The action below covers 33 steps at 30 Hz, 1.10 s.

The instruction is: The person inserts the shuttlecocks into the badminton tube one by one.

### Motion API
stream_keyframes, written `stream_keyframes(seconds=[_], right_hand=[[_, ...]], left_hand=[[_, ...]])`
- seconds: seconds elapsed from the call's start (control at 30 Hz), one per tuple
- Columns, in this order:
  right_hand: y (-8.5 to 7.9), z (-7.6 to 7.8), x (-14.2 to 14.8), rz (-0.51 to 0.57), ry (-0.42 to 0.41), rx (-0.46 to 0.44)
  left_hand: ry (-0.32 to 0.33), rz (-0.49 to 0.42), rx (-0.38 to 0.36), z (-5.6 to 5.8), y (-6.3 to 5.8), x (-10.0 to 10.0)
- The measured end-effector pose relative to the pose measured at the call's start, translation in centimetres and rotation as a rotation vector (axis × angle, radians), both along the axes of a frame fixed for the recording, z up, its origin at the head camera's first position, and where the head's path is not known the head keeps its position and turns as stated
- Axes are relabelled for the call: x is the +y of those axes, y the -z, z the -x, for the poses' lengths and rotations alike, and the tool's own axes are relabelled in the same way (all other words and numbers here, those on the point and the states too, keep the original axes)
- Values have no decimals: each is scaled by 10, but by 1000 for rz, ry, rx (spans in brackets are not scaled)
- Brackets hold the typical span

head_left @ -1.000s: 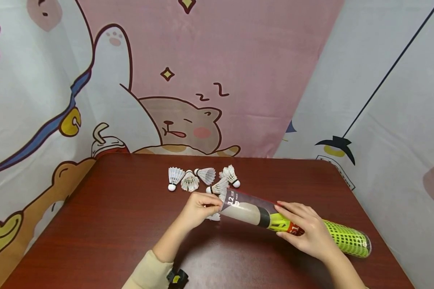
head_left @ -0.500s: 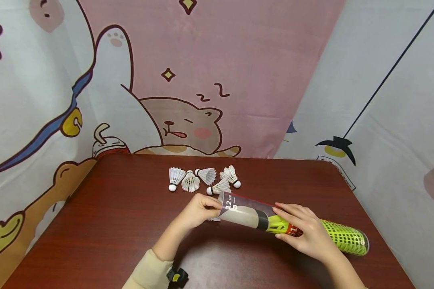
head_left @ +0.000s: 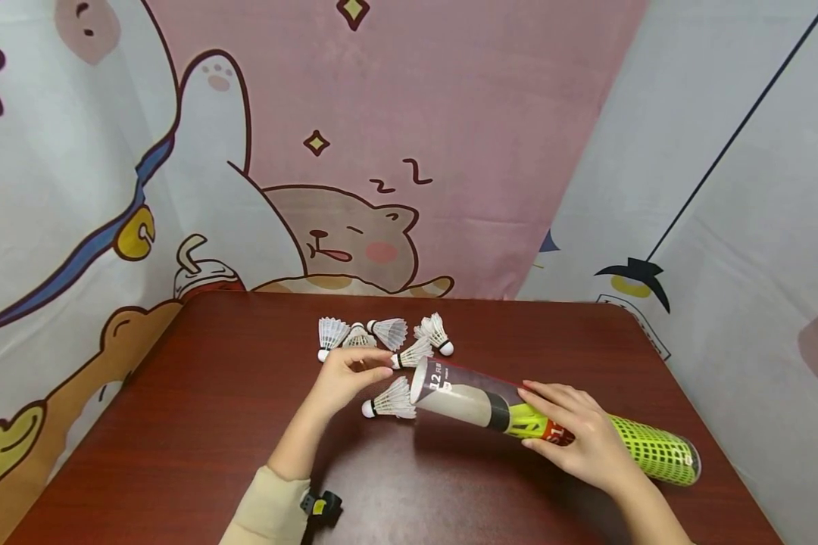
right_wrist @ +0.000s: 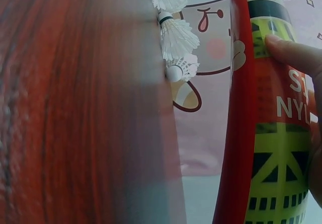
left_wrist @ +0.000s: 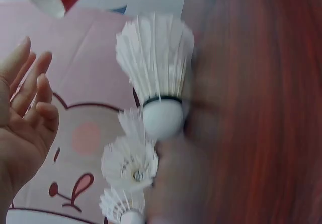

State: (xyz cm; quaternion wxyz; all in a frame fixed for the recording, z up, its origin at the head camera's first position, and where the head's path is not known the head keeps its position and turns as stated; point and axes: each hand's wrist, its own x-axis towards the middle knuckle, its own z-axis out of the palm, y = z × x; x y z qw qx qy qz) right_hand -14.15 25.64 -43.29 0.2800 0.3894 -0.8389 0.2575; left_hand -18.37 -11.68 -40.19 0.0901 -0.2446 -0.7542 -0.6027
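Shuttlecocks (head_left: 394,400) lie on a reddish wood-grain table (head_left: 211,409) before a cartoon-printed backdrop (head_left: 484,151)

Head view: from above, facing forward-down over table (head_left: 177,439). Wrist views (both rolled sideways): low, close in, facing backdrop (head_left: 477,151); both catch shuttlecocks (left_wrist: 156,58) against it.

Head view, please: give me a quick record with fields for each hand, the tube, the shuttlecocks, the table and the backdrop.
Left hand: holding nothing, close to the shuttlecocks
Right hand: gripping the tube
Tube: slanted, nearer end towards the left hand
Shuttlecocks: at least six, lying loose
Table: reddish brown
Backdrop: pink and white, cartoon animals
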Motion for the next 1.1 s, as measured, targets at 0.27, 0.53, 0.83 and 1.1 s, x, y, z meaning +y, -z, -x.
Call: stream_keyframes(seconds=[0.27,0.53,0.83,1.1], right_hand=[[0,-1,2,-12,9,-15],[1,1,3,5,13,1],[0,1,4,6,12,7],[-1,1,5,0,14,4]], left_hand=[[-213,-59,92,17,12,-21],[-366,-44,100,30,26,-34],[-414,-62,100,64,71,-48],[-422,-74,161,73,84,-50]])
